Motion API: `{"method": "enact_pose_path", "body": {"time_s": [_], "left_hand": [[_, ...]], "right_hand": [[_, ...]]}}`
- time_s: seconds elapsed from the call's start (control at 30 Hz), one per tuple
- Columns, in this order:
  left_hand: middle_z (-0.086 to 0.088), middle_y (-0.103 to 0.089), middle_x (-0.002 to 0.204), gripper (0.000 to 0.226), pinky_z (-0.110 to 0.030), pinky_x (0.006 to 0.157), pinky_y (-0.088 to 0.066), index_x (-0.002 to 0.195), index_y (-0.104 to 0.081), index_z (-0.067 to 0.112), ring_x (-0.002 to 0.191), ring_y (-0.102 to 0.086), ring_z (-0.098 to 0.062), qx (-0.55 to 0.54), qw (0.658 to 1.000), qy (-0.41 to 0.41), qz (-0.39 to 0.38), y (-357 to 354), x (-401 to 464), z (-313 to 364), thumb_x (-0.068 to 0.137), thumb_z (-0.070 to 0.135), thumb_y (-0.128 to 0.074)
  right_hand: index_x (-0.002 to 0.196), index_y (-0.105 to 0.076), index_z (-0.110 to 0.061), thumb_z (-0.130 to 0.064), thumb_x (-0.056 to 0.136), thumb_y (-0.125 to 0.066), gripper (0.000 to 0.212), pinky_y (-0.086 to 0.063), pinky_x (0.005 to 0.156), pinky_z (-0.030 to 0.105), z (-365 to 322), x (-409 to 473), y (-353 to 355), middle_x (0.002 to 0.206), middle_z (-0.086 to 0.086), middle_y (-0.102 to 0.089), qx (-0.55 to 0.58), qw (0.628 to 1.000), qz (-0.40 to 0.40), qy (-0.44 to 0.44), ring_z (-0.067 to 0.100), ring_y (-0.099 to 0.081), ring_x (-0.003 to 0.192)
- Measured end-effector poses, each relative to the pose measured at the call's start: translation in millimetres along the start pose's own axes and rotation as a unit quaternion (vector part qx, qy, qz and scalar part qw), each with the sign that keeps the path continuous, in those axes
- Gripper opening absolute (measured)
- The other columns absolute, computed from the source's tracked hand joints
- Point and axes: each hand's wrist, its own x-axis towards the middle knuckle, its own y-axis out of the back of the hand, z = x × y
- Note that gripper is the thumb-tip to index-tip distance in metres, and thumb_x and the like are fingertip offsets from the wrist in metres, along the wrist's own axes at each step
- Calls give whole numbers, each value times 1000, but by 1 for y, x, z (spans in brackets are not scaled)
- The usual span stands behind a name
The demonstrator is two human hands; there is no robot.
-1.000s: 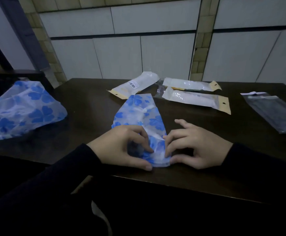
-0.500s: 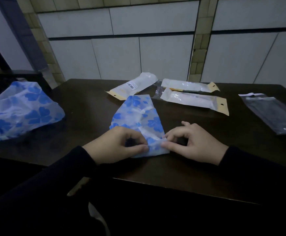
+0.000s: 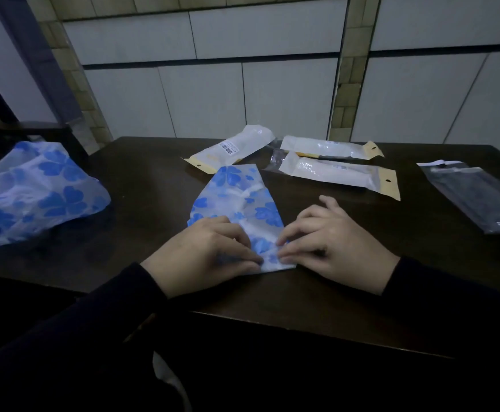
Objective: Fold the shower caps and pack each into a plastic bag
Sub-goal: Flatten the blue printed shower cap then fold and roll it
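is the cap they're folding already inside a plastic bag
No, the folded shower cap lies bare on the table under both hands, apart from the packets.

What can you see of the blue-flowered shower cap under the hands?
The thin translucent white plastic shower cap with blue flower print lies flat on the dark wooden table, folded into a long strip tapering away from the person. The left hand and right hand pinch its near end, fingers curled. A puckered white band crosses its middle.

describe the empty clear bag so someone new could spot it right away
Start at the dark table and go to its far right edge. The clear bag lies flat there, alone. Unlike the three white packets mid-table, it looks see-through and dark.
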Motion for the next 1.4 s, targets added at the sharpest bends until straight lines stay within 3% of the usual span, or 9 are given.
{"method": "enact_pose_path", "body": {"time_s": [0.17, 0.4, 0.53, 0.67, 0.77, 0.83, 1.1, 1.23, 1.4], "left_hand": [[17, -62, 94, 38, -21, 69, -48, 102, -75, 32, 86, -59, -3, -56, 997, 45, -12, -1, -4, -3, 77, 59, -68], [15, -60, 90, 34, -6, 62, -36, 93, -77, 29, 73, -57, 3, -80, 991, 105, -7, 2, 0, 0, 71, 55, -73], [20, -62, 70, 12, -5, 60, -36, 80, -76, 29, 64, -55, 10, -54, 986, 156, 4, 9, 4, 2, 80, 40, -73], [26, -62, 61, 20, -8, 59, -39, 78, -76, 27, 66, -57, 8, -66, 967, 247, -13, 11, 9, 0, 82, 45, -68], [16, -69, 67, 25, -11, 59, -41, 72, -74, 28, 67, -59, 2, -64, 953, 295, -8, 9, 12, -5, 80, 50, -68], [13, -69, 66, 25, -13, 58, -41, 66, -70, 31, 65, -59, 2, -59, 947, 316, -4, 7, 13, -6, 78, 53, -69], [10, -60, 63, 20, -11, 52, -34, 72, -67, 33, 57, -52, 5, -52, 944, 324, -33, 7, 12, -9, 79, 52, -69], [10, -59, 67, 17, -12, 55, -34, 76, -67, 33, 61, -52, 1, -41, 949, 309, -41, 7, 11, -10, 81, 50, -68], [10, -61, 71, 18, -15, 60, -40, 84, -58, 32, 65, -54, -2, -58, 967, 249, -1, 4, 5, -12, 80, 46, -70]], "right_hand": [[105, -71, -42, -75, 77, -41, 52, -3, 115, 49, 0, 0, 8, 106, -28, -66, 5, 998, -60, -21, -7, -45, 105], [94, -75, -34, -55, 89, -43, 39, -17, 111, 51, 1, 0, -1, 77, -18, -69, -47, 999, 11, 0, 2, -56, 81], [92, -72, -34, -59, 88, -42, 39, -18, 110, 40, -2, 7, -3, 71, -15, -62, 11, 996, 37, -82, 1, -54, 75], [89, -70, -32, -53, 88, -53, 27, -27, 98, 26, -5, 17, -6, 71, -15, -61, 53, 981, 21, -183, -2, -54, 77], [83, -72, -29, -53, 84, -57, 28, -43, 89, 36, -3, 23, -10, 68, -15, -64, 104, 970, 23, -220, 2, -59, 71], [82, -73, -30, -52, 84, -59, 27, -45, 90, 40, -2, 26, -9, 68, -16, -65, 115, 964, 12, -239, 2, -59, 72], [76, -71, -35, -56, 81, -60, 24, -27, 103, 39, -2, 23, -9, 70, -23, -65, 110, 958, -2, -265, -7, -56, 76], [75, -73, -35, -56, 78, -63, 24, -36, 100, 41, -3, 23, -8, 70, -30, -65, 147, 954, 6, -259, -9, -56, 79], [83, -66, -40, -56, 81, -62, 17, -19, 109, 48, -10, 17, -11, 82, -24, -58, -4, 974, 68, -218, -3, -46, 88]]}}
